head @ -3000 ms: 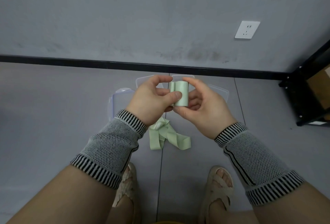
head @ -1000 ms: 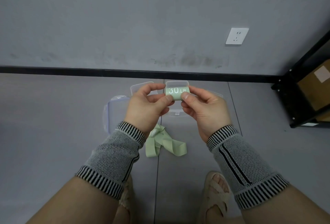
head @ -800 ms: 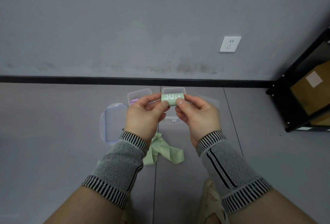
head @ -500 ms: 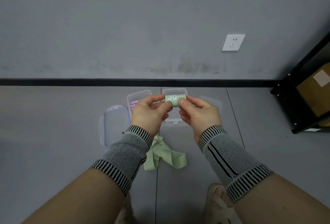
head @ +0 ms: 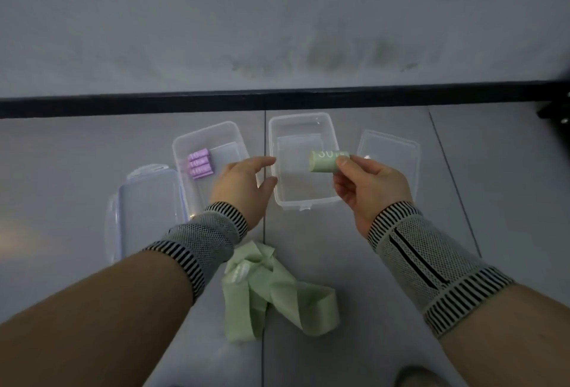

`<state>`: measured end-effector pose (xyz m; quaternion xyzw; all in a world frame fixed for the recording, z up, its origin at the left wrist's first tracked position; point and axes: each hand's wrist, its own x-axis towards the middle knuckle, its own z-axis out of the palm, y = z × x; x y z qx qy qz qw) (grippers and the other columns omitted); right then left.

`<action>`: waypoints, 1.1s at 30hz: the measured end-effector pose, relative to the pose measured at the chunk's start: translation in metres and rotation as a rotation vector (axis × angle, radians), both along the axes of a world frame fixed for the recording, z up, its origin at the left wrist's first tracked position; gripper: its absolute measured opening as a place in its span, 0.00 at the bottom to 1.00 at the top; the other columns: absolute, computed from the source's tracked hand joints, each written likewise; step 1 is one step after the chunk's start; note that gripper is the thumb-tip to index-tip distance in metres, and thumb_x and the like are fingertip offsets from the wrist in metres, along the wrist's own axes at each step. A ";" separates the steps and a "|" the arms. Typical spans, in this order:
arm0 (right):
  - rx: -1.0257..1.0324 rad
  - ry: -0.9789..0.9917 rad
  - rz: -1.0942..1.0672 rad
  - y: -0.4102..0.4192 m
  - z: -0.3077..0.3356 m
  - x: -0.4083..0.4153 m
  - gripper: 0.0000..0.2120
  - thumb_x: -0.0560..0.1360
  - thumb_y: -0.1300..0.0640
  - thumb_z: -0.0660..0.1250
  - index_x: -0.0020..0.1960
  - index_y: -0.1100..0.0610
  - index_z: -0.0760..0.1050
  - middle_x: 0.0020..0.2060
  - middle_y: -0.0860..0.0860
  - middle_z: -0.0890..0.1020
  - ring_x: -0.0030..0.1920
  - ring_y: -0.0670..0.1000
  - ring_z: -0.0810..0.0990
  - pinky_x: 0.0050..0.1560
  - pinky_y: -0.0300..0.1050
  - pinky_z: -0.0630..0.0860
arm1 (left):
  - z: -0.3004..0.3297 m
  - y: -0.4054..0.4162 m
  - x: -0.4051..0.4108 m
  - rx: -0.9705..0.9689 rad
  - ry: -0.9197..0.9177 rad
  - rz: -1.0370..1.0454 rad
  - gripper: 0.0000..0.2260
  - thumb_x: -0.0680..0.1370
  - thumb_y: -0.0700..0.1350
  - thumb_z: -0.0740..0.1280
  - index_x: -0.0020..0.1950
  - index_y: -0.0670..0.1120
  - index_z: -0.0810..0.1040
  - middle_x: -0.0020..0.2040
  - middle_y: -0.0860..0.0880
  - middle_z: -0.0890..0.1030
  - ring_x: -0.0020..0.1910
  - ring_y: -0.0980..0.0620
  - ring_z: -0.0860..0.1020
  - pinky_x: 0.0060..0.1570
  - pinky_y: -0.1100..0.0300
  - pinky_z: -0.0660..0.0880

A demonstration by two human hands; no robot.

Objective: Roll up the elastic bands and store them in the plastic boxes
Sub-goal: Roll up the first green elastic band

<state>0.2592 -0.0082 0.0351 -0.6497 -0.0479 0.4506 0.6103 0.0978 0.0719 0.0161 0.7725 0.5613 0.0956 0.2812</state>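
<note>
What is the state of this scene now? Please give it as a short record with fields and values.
right hand: pinches the rolled green band above the right box
left hand: holds nothing, fingers relaxed
right box: lid off, no band lying in it
left box: lid off, purple rolled bands inside
lids: one left of the boxes, one right of them
loose green bands: unrolled, on the floor between the forearms
</note>
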 end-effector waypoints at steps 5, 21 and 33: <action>-0.026 0.025 -0.022 0.020 -0.035 0.003 0.10 0.72 0.62 0.72 0.52 0.63 0.79 0.37 0.56 0.82 0.36 0.49 0.80 0.41 0.41 0.80 | -0.041 0.038 0.012 0.058 0.271 -0.168 0.24 0.79 0.54 0.60 0.74 0.55 0.59 0.74 0.54 0.62 0.72 0.46 0.58 0.71 0.51 0.57; -0.099 -0.034 0.021 0.084 -0.102 0.014 0.04 0.70 0.60 0.74 0.42 0.58 0.79 0.32 0.51 0.83 0.36 0.50 0.82 0.45 0.46 0.81 | -0.103 0.079 0.021 0.040 0.529 -0.328 0.29 0.79 0.60 0.50 0.76 0.54 0.43 0.76 0.56 0.56 0.76 0.49 0.43 0.70 0.36 0.48; -0.141 -0.033 0.014 0.066 -0.118 0.001 0.05 0.71 0.61 0.73 0.39 0.57 0.78 0.34 0.53 0.82 0.38 0.51 0.81 0.47 0.47 0.81 | -0.096 0.030 0.003 0.042 0.545 -0.416 0.31 0.79 0.60 0.52 0.76 0.52 0.44 0.77 0.55 0.52 0.76 0.49 0.40 0.70 0.35 0.45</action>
